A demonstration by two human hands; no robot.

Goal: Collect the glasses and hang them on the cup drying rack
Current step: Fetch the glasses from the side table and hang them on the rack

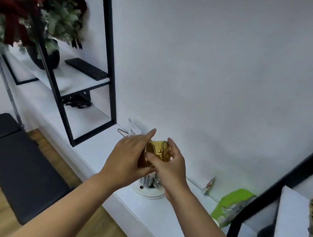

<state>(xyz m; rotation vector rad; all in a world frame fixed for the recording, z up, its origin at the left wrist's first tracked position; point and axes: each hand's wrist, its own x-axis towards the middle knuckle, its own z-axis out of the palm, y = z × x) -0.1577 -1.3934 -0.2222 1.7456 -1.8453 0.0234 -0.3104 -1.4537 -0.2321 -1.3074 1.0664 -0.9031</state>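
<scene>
I am holding an amber glass (156,154) tilted between both hands: my left hand (128,156) is cupping its side with the forefinger straight, my right hand (170,165) is pinching its rim, just above the cup drying rack (149,188) standing on the white worktop (101,163).

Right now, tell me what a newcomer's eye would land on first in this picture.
First, the amber glass at the centre, held between the left hand and the right hand above the round white base of the rack on the white counter. Next, the red and green flower arrangement on the black-framed shelf at upper left. Then the bright green packet on the counter to the right.
</scene>
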